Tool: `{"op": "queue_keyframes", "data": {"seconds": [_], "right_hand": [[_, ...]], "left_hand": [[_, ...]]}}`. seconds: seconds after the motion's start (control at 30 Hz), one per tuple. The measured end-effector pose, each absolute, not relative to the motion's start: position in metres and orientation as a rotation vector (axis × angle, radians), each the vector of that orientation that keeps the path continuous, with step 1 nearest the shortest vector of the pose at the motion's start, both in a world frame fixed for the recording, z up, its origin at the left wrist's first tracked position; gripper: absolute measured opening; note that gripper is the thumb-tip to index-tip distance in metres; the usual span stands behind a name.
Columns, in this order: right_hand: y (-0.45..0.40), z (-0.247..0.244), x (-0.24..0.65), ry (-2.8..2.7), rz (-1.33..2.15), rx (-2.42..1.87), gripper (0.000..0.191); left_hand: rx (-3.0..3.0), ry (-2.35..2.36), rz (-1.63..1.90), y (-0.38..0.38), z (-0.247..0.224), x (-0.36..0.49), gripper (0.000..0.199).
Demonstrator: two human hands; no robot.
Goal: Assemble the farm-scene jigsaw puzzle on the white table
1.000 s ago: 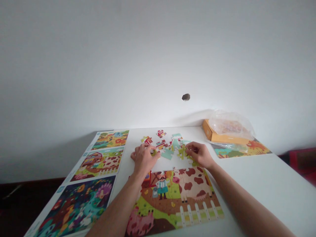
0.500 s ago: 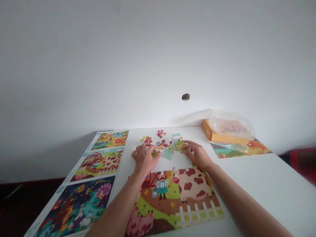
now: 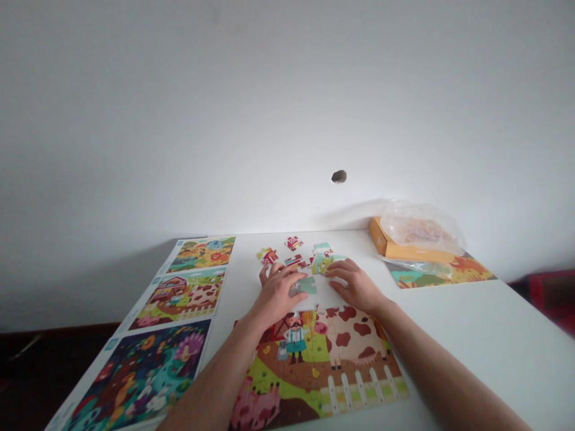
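Observation:
My left hand (image 3: pixel 278 292) reaches over the loose puzzle pieces, its thumb and index finger closed around the left part of a pale blue-green puzzle piece (image 3: pixel 308 285). My right hand (image 3: pixel 357 284) is just to the right, thumb and fingers apart. Its fingertips lie by a yellow-green puzzle piece (image 3: pixel 321 264). Nearer to me, between my forearms, lies the partly joined farm puzzle (image 3: pixel 300 365) with a cow, a farmer, a pig and a white fence. Part of its upper left edge is hidden by my left arm.
Loose pieces with red barn parts (image 3: pixel 294 242) lie behind my hands. Three picture sheets (image 3: pixel 179 296) line the table's left side. An orange box (image 3: pixel 399 248) under a clear plastic bag (image 3: pixel 422 227) stands at the back right, on a lion picture (image 3: pixel 471 269). A wall rises behind.
My left hand has moved slightly right and toward me, onto the pale blue-green piece. My right hand's fingers have shifted a little left, and the yellow-green piece they touched now lies among the others.

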State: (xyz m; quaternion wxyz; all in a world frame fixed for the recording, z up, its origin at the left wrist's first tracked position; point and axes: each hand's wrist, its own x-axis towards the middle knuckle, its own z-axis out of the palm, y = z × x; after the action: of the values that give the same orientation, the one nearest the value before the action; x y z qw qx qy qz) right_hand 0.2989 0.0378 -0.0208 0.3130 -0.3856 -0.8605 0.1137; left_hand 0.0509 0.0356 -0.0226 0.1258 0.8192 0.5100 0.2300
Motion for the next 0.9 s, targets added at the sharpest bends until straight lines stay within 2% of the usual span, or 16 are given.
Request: {"op": "queue_keyframes", "data": {"seconds": [0.2,0.27,0.47,0.7,0.9], "right_hand": [[0.033,-0.019,0.291,-2.317,0.384,-0.972,0.023],[0.033,-0.02,0.29,-2.316,0.415,-0.987,0.025],[0.03,-0.015,0.286,-2.332,0.503,-0.986,0.02],[0.029,-0.016,0.281,-2.026,0.804,-1.172,0.035],[0.03,-0.022,0.28,-1.829,1.024,-1.163,0.036]], "left_hand": [[2.348,1.479,0.744,0.036,-0.029,0.054,0.055],[2.324,1.424,0.797,0.036,-0.028,0.056,0.05],[2.165,1.2,1.035,0.033,-0.022,0.057,0.011],[1.947,1.069,1.106,0.031,-0.024,0.06,0.007],[1.964,0.989,1.101,0.033,-0.029,0.059,0.008]]}}
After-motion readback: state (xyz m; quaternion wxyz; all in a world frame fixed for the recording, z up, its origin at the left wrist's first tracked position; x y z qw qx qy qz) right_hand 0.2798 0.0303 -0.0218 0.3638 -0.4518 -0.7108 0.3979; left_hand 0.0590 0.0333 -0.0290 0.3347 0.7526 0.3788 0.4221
